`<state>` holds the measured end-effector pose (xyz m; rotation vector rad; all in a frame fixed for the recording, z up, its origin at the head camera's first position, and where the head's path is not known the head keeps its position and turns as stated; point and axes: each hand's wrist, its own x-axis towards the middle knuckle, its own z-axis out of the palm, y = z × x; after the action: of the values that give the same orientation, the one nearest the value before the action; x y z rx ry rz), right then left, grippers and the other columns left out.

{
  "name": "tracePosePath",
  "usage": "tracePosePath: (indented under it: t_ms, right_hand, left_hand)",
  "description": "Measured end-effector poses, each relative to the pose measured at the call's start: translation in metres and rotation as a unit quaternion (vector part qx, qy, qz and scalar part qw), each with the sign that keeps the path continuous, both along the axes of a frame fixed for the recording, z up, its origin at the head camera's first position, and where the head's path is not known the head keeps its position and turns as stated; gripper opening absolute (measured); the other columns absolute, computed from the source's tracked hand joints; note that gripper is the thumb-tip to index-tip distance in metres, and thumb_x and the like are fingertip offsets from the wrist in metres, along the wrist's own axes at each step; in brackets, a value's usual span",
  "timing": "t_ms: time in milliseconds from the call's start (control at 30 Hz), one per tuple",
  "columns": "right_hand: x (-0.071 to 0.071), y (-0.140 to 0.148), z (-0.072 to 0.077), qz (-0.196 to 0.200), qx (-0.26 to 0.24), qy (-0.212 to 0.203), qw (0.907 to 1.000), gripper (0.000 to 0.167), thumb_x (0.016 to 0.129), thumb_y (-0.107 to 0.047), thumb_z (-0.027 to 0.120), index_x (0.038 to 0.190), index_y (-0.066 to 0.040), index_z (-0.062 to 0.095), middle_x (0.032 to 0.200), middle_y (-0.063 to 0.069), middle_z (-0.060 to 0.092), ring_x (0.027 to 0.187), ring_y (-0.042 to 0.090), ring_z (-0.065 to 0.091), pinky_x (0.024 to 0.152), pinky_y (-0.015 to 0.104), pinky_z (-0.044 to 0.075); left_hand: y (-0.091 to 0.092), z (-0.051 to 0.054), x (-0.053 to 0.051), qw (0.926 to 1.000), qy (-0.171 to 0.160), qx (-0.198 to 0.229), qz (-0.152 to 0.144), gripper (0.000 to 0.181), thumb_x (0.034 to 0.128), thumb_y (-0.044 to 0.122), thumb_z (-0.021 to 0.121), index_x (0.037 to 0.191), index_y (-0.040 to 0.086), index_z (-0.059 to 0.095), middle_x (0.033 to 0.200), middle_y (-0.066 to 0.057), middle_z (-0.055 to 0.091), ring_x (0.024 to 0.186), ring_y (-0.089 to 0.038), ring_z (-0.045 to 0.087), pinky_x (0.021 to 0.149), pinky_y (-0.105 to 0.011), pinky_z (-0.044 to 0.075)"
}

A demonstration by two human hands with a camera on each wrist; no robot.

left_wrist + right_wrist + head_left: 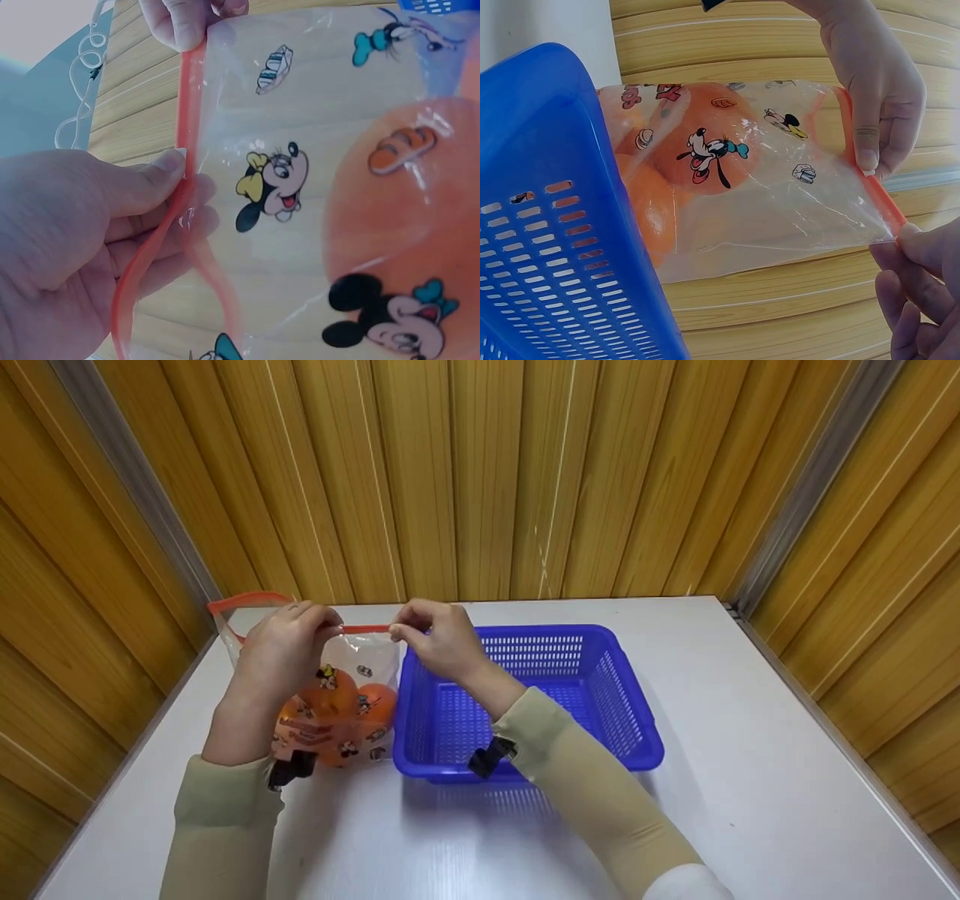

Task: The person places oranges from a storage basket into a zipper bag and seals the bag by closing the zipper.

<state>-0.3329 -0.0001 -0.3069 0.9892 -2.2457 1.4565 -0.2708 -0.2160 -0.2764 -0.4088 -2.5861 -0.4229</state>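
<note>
A clear zip bag [365, 658] printed with cartoon figures stands at the left of the table, with several orange round fruits [377, 703] inside. Along its top runs a red-orange zip strip [192, 97]. My left hand [281, 649] pinches this strip between thumb and fingers partway along. At the bag's right top corner my right hand [444, 641] pinches the strip's end. Left of the left hand, the strip's two edges stand apart in a loop; between the hands they lie together. In the right wrist view the fruits [705, 139] sit low in the bag.
A blue plastic basket [645, 739] with slotted walls stands right beside the bag, under my right forearm. Both rest on a white table [750, 780]. Wood-patterned panels [487, 472] close off the back and sides.
</note>
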Motion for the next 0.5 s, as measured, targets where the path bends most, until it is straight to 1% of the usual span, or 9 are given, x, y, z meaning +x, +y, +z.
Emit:
tracePosePath:
  t_ms: [67, 167, 333, 500]
  right_hand:
    - [0.0, 0.0, 0.0, 0.0, 0.0, 0.003, 1.0, 0.009, 0.096, -0.007, 0.071, 0.091, -0.001, 0.074, 0.087, 0.012, 0.077, 0.078, 0.022, 0.072, 0.068, 0.017, 0.053]
    - [0.0, 0.001, 0.0, 0.002, 0.002, 0.007, 1.0, 0.009, 0.096, -0.007, 0.071, 0.091, 0.0, 0.074, 0.087, 0.013, 0.077, 0.078, 0.022, 0.072, 0.068, 0.016, 0.053]
    - [0.0, 0.002, -0.001, 0.0, 0.004, 0.012, 0.9999, 0.01, 0.096, -0.008, 0.072, 0.091, 0.0, 0.074, 0.087, 0.013, 0.077, 0.077, 0.022, 0.071, 0.069, 0.017, 0.053]
    - [-0.001, 0.002, -0.001, -0.004, 0.009, 0.018, 0.9998, 0.01, 0.095, -0.009, 0.072, 0.09, -0.001, 0.074, 0.086, 0.013, 0.077, 0.076, 0.023, 0.07, 0.069, 0.018, 0.054]
  left_hand:
    - [-0.001, 0.0, 0.0, 1.0, -0.003, 0.001, 0.002, 0.015, 0.0983, 0.007, 0.067, 0.112, 0.001, 0.07, 0.107, -0.018, 0.073, 0.105, -0.04, 0.069, 0.098, -0.057, 0.058]
    - [-0.004, -0.001, 0.0, 1.0, 0.004, 0.003, 0.0, 0.014, 0.0978, 0.008, 0.068, 0.11, 0.001, 0.07, 0.105, -0.018, 0.074, 0.105, -0.04, 0.069, 0.098, -0.057, 0.057]
    - [-0.009, -0.004, 0.0, 0.9997, 0.024, 0.004, -0.004, 0.012, 0.0964, 0.006, 0.069, 0.107, 0.001, 0.071, 0.101, -0.018, 0.074, 0.099, -0.039, 0.07, 0.095, -0.055, 0.059]
    - [-0.014, -0.004, 0.001, 0.9996, 0.028, 0.009, -0.002, 0.012, 0.0957, 0.004, 0.07, 0.107, 0.001, 0.07, 0.099, -0.018, 0.073, 0.096, -0.038, 0.069, 0.091, -0.055, 0.06]
